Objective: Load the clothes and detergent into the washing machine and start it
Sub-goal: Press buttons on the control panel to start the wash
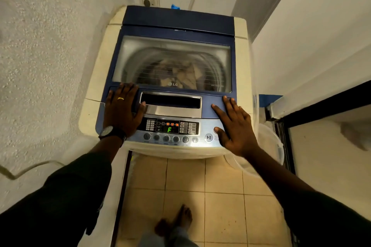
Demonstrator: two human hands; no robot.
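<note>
A cream top-loading washing machine (pixel 241 62) with a blue lid (pixel 178 32) stands in front of me, lid down. Through its window I see clothes (pixel 180 75) lying in the drum. The control panel (pixel 170 128) is lit, with a green "F" on the display and orange icons above it. My left hand (pixel 120 110) lies flat on the lid's front left corner, fingers spread, a watch on the wrist. My right hand (pixel 233 124) rests flat on the front right, its thumb beside the start/pause button (pixel 208 137). Neither hand holds anything.
Rough white walls close in on the left and right. A wall socket (pixel 148 1) with a plug sits behind the machine. A clear plastic basin (pixel 271 146) stands to the machine's right, next to a dark door frame (pixel 285 126). Tiled floor and my bare foot (pixel 176 220) lie below.
</note>
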